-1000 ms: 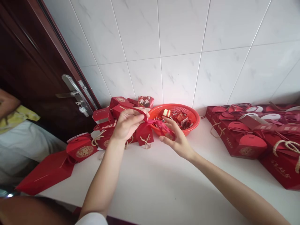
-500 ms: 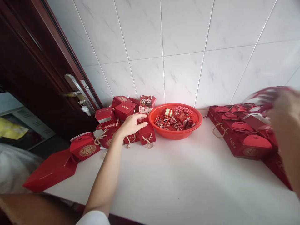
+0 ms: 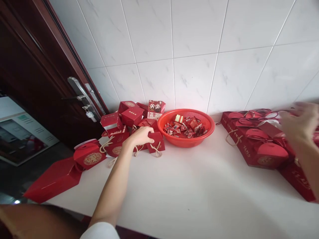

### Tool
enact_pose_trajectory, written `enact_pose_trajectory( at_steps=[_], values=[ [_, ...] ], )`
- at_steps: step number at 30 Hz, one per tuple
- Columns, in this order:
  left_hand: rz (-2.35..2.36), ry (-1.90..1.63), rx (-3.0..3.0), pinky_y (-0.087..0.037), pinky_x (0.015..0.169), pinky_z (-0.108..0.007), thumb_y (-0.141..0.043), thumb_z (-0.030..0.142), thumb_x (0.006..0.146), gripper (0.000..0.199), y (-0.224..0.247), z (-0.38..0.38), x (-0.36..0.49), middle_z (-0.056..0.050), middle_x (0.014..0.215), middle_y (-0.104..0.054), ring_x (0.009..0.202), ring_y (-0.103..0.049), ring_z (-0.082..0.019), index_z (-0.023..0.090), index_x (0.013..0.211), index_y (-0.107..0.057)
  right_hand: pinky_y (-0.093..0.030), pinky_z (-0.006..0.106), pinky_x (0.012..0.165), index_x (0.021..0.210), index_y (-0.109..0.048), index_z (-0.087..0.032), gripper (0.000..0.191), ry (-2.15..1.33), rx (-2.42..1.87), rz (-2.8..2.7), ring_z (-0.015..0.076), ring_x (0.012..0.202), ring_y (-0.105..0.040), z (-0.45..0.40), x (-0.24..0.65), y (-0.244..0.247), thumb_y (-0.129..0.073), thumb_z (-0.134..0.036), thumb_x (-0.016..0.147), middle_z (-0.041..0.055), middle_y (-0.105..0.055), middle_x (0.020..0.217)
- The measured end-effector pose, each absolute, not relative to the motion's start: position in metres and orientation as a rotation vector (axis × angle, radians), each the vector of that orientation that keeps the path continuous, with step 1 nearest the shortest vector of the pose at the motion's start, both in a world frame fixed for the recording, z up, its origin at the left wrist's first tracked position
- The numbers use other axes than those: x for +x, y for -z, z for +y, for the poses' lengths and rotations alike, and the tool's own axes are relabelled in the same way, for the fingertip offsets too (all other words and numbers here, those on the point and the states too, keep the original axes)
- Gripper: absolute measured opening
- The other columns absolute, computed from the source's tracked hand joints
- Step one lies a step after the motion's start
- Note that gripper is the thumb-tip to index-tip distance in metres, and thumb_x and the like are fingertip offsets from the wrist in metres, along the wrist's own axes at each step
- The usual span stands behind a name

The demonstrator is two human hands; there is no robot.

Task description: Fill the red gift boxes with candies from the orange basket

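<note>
Closest in, it's the white counter (image 3: 186, 186), a broad run from the near edge up to the boxes: here's the room for moving. Off to the left, a long red box (image 3: 56, 179) lies slantwise by that edge. Up to the left hand (image 3: 140, 135), the key spot: thumb and fingers meet the upper left corner of a small red box (image 3: 160, 137), which sits on the counter just to the right of the palm. Its front looks nearly square, no long axis to read, with a cord loop (image 3: 157, 154) hanging down. The right hand (image 3: 300, 122)? Well apart, over the right-hand boxes (image 3: 256, 149), so the left is easily nearer. It's a blur there, and I can't tell whether either hand is clamped or loose. Further back, the orange-red basket (image 3: 188, 142) crowds the small box's right, a pile of red boxes (image 3: 132, 114) hems it behind and left, and the tiled wall (image 3: 194, 76) closes the far side.
</note>
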State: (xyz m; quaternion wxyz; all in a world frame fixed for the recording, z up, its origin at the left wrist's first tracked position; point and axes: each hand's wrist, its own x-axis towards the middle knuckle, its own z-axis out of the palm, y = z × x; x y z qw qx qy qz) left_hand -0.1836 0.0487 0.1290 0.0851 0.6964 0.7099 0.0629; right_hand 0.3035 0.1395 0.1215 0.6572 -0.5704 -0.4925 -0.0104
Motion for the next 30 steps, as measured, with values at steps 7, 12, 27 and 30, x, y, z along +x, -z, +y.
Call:
enact_pose_trajectory(
  at_steps=[7, 12, 27, 30],
  values=[
    [1.572, -0.387, 2.222, -0.048, 0.081, -0.03, -0.064, 0.023, 0.072, 0.008, -0.161, 0.017, -0.161, -0.004, 0.115, -0.071, 0.094, -0.066, -0.021, 0.019, 0.067, -0.062, -0.06, 0.041, 0.081, 0.11, -0.064, -0.021, 0.028, -0.634, -0.699, -1.905, 0.0216, 0.086, -0.071, 0.09, 0.147, -0.102, -0.063, -0.039, 0.089, 0.0085, -0.072, 0.108],
    [1.158, -0.497, 2.342, -0.047, 0.073, -0.026, -0.066, 0.018, 0.076, 0.009, -0.175, -0.012, -0.131, -0.004, 0.101, -0.072, 0.078, -0.064, -0.015, 0.019, 0.067, -0.069, -0.05, 0.045, 0.104, 0.13, -0.061, -0.024, 0.039, -0.628, -0.397, -2.253, 0.028, 0.126, -0.057, 0.051, 0.096, -0.102, -0.06, -0.042, 0.095, 0.0138, -0.059, 0.136],
    [1.199, -0.268, 2.418, -0.036, 0.059, -0.022, -0.061, 0.001, 0.067, 0.017, -0.136, 0.014, -0.096, 0.003, 0.068, -0.053, 0.064, -0.049, -0.01, 0.017, 0.063, -0.064, -0.053, 0.04, 0.093, 0.107, -0.063, -0.021, 0.045, -0.754, -0.586, -2.562, 0.0279, 0.119, -0.058, 0.045, 0.137, -0.092, -0.086, -0.025, 0.069, 0.0109, -0.059, 0.132],
    [1.219, -0.161, 2.359, -0.037, 0.059, -0.022, -0.063, 0.003, 0.067, 0.016, -0.133, 0.015, -0.092, 0.002, 0.071, -0.057, 0.066, -0.053, -0.011, 0.018, 0.067, -0.068, -0.053, 0.039, 0.093, 0.109, -0.064, -0.021, 0.041, -0.685, -0.565, -2.595, 0.0268, 0.114, -0.06, 0.041, 0.137, -0.091, -0.082, -0.019, 0.072, 0.0108, -0.06, 0.129]
  ],
)
